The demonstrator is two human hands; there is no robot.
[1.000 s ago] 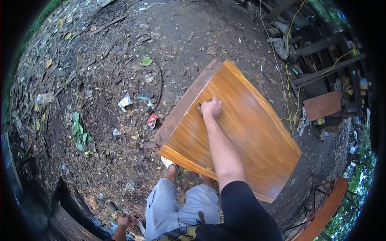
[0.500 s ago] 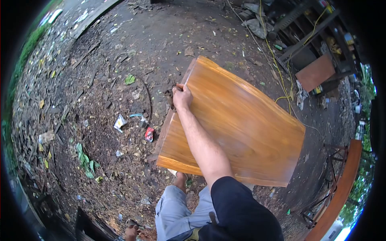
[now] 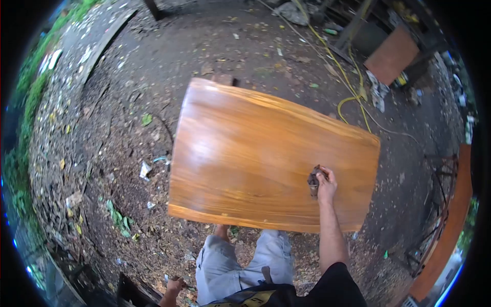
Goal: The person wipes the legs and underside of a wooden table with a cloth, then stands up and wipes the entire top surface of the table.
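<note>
A glossy, orange-brown wooden slab (image 3: 245,153) with wavy grain and uneven long edges lies in front of me, raised above the ground. Toward its right end, my right hand (image 3: 327,185) presses a crumpled dark brown rag (image 3: 313,180) onto the surface, fingers closed around it. Light reflects off the slab's left part. Low at the left, beside my leg, hangs my left hand (image 3: 175,284). Its fingers look curled, and whatever they may hold is too small to make out.
Leaf litter and scraps cover the ground (image 3: 117,158). A yellow hose (image 3: 343,105) runs behind the slab near a reddish-brown board (image 3: 392,55). At the right stands a long reddish plank (image 3: 450,220) on metal legs. A long timber (image 3: 110,43) lies far left.
My right hand has moved with the rag from the slab's left edge across to its right part. The view has shifted, and the slab now appears more level.
</note>
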